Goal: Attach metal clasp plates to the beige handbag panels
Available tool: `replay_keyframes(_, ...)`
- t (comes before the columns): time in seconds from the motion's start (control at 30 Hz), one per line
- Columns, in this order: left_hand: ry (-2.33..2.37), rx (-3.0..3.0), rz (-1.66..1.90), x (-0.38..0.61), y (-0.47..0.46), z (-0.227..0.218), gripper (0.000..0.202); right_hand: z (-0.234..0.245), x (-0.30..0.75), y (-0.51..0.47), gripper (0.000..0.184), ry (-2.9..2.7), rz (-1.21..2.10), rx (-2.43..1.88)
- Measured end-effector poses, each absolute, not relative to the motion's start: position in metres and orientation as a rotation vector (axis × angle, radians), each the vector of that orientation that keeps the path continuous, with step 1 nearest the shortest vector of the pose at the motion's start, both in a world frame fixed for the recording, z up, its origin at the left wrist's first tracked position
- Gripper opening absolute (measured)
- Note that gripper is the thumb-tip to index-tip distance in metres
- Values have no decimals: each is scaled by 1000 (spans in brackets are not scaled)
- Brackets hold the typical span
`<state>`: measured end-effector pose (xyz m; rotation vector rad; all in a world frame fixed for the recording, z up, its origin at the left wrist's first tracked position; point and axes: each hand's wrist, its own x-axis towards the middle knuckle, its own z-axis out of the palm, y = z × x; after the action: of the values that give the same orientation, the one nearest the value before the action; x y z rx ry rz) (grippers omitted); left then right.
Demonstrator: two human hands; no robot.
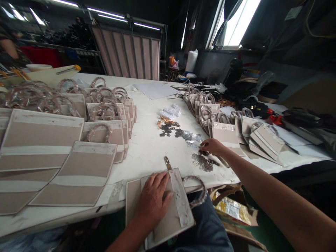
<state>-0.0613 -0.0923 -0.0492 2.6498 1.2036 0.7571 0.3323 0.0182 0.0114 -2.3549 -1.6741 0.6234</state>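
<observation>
My left hand (154, 199) lies flat on a beige bag panel (174, 220) with a pale strip and a plastic-wrapped ring handle (201, 185). The panel rests across my lap and the table's front edge. From its far side a small metal clasp piece (167, 161) sticks out. Farther right, my right hand (212, 146) reaches to the small metal plates, its fingers curled down and pinched together. What they hold is hidden. Dark metal plates (203, 163) lie just in front of that hand, and silvery plates (191, 137) lie beyond it.
Stacks of beige bag panels (97, 164) with wrapped handles fill the table's left. More panels (227, 134) stand at the right. Brass-coloured fittings (165, 120) and white wrapped bits (172, 111) lie mid-table. An open cardboard box (252, 215) sits below the right edge.
</observation>
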Motion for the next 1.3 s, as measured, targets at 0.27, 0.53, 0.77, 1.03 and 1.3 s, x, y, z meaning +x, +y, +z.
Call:
replay_keyframes(0.27, 1182, 2580, 690, -58, -95, -40, 53, 5, 327, 27, 11, -1714, 438, -2469)
replay_keyframes(0.53, 1177, 2526, 678, -56, -97, -34, 51, 11, 330, 38, 16, -1752, 480, -2547)
replay_keyframes(0.77, 1189, 2507, 671, -56, -98, -33, 52, 11, 331, 39, 17, -1755, 527, -2538)
replay_keyframes(1.03, 1180, 2504, 661, -57, -98, -33, 53, 20, 328, 46, 11, -1828, 697, -2485)
replay_keyframes(1.3, 1195, 2491, 639, -57, -99, -33, 54, 20, 324, 32, 12, -1921, 481, -2362)
